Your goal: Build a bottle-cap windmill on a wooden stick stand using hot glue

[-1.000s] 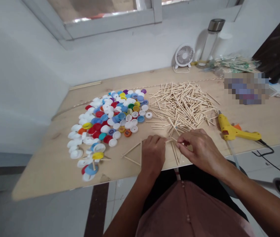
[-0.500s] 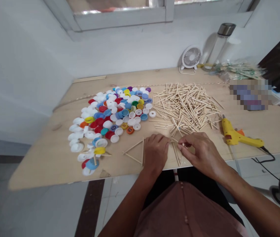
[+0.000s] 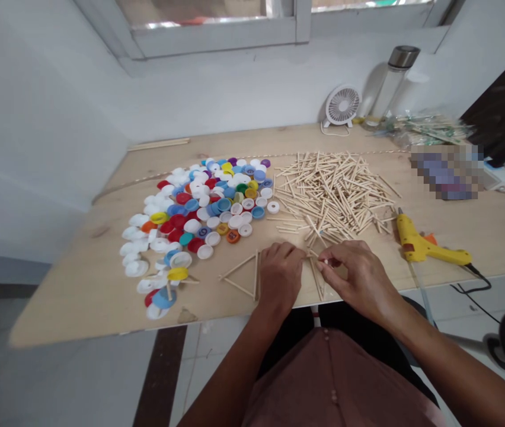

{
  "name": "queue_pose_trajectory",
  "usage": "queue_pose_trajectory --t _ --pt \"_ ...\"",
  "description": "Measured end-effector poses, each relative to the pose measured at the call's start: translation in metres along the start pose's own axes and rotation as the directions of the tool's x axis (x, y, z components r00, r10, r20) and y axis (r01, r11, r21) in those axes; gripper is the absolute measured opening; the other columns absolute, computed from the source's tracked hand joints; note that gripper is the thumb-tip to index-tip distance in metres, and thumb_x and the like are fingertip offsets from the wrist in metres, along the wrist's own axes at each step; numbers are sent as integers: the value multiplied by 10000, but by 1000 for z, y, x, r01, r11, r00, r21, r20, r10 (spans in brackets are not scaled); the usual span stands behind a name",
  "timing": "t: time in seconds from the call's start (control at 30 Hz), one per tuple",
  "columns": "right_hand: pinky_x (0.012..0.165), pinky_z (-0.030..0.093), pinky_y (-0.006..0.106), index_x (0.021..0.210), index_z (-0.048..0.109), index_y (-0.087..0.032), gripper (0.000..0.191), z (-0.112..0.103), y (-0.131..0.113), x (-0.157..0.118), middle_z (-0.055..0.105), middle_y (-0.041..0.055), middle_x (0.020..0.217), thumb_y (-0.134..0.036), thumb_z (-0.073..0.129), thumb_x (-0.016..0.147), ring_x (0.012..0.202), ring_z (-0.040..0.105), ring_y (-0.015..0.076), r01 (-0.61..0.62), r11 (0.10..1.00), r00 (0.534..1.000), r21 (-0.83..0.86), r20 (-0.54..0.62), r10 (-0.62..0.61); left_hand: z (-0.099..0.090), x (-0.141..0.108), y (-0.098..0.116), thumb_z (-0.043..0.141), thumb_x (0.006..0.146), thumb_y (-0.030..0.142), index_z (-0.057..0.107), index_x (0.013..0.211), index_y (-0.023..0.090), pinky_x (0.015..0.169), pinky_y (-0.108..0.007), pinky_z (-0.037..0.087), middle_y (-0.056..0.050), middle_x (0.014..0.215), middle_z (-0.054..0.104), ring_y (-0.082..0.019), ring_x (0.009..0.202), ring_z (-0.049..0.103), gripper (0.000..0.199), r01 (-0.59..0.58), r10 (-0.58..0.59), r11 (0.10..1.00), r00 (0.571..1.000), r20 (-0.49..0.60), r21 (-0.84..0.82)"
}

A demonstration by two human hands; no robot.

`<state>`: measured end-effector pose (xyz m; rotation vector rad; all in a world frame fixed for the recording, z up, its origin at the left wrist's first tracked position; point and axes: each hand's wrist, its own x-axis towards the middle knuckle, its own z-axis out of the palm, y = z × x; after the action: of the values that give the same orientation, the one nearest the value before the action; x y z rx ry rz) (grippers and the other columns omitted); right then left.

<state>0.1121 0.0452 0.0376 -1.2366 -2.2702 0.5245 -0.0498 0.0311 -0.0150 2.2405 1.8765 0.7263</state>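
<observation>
Near the table's front edge, my left hand [image 3: 281,273] rests palm down, its curled fingertips at the end of some thin wooden sticks [image 3: 316,277]. My right hand [image 3: 354,270] pinches something small and whitish at the other side of those sticks; it is too small to name. A triangle of sticks [image 3: 240,276] lies flat just left of my left hand. Beyond both hands is a large heap of short wooden sticks [image 3: 336,190]. Many coloured bottle caps [image 3: 194,207] spread over the table to the left, a few with sticks on them.
A yellow glue gun [image 3: 430,246] lies at the right, its cord running off the front edge. Farther back stand a small white fan [image 3: 342,105], a glass bottle [image 3: 390,86] and bagged sticks [image 3: 430,128]. Long sticks [image 3: 159,144] lie at the back left.
My right thumb and fingertips have closed in slightly toward the stick ends beside my left hand. The whole view has shifted a little; the table items lie as before.
</observation>
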Motion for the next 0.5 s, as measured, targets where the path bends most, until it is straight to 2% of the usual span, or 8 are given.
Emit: queue_pose_trajectory --t 0.37,0.5 --pt "751 351 311 810 623 -179 124 3 -3 0 646 11 692 -237 534 875 697 586 166 -43 999 999 7 -2 43 -2 -2 5 563 814 115 666 787 216 721 -365 385 -37 818 670 -224 812 569 146 21 -22 999 999 -25 -26" --pt "746 335 307 818 614 -177 116 1 -5 -2 637 9 703 -260 558 876 707 569 163 -32 999 999 0 9 32 -4 -6 4 556 818 129 665 897 203 754 -383 415 -52 878 687 -248 851 581 154 -6 2 998 998 -58 -60"
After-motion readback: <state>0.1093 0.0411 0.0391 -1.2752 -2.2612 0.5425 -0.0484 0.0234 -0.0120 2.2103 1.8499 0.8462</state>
